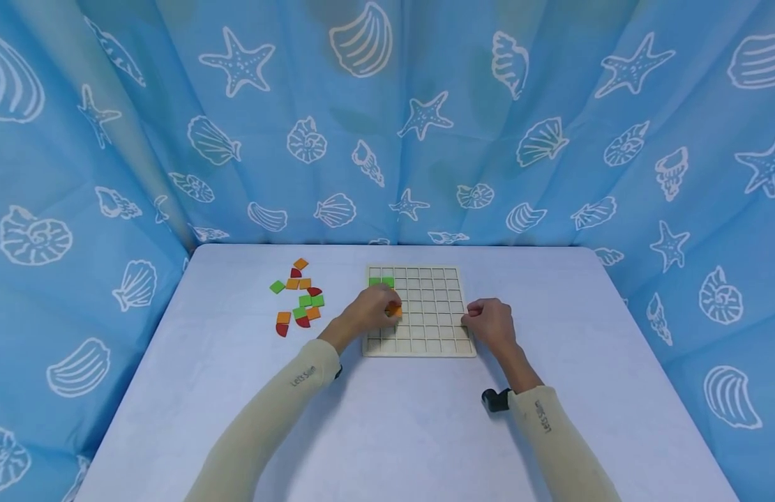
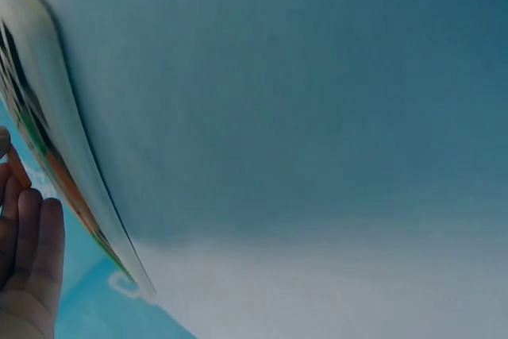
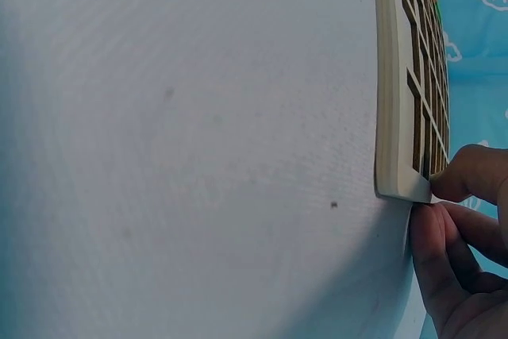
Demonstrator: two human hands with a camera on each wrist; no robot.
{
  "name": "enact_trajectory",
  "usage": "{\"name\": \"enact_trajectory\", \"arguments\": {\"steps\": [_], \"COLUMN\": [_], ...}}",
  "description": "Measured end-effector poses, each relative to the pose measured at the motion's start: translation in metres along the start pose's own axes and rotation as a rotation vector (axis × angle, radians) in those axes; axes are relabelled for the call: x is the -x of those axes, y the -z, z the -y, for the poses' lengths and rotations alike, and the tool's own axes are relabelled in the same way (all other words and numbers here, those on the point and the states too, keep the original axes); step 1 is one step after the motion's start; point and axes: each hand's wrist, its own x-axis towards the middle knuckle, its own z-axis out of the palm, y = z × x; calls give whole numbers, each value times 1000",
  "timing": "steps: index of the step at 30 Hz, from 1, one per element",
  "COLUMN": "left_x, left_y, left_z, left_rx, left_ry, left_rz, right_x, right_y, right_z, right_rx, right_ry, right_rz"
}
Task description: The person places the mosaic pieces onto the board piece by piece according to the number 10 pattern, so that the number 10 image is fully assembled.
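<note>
My left hand is over the left part of a pale wooden grid board. Its thumb and fingers pinch an orange square tile, which also shows at the fingertips in the head view. Two green square tiles sit side by side in cells near the board's back left corner. Green and orange pieces show along the board in the left wrist view, some hidden by my hand in the head view. On the far side, my right hand holds the board's right edge, thumb on top, fingers against its side.
Left of the board lie loose tiles: orange squares, green squares and red quarter-circles. A white-covered table carries everything. Behind it hangs a blue curtain with shell prints.
</note>
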Motion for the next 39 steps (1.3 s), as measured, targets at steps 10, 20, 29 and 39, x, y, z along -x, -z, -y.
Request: {"name": "enact_trajectory", "arguments": {"steps": [10,20,29,39], "left_x": [-1,-4,-5,-4], "left_y": [-8,-6,-7,-7], "left_z": [-7,-13,-14,-19], "left_rx": [-49,-21,-27,-14], "left_ry": [-43,-19,-48,-53], "left_rz": [8,42,26,14], "right_x": [0,1,1,-1], "right_y": [-3,-2,-1,-2], "right_z": [-1,0,0,-4], "right_rx": [0,6,2,6], "right_ry": [23,26,24,15], "right_rz": [-9,-12,-11,-7]}}
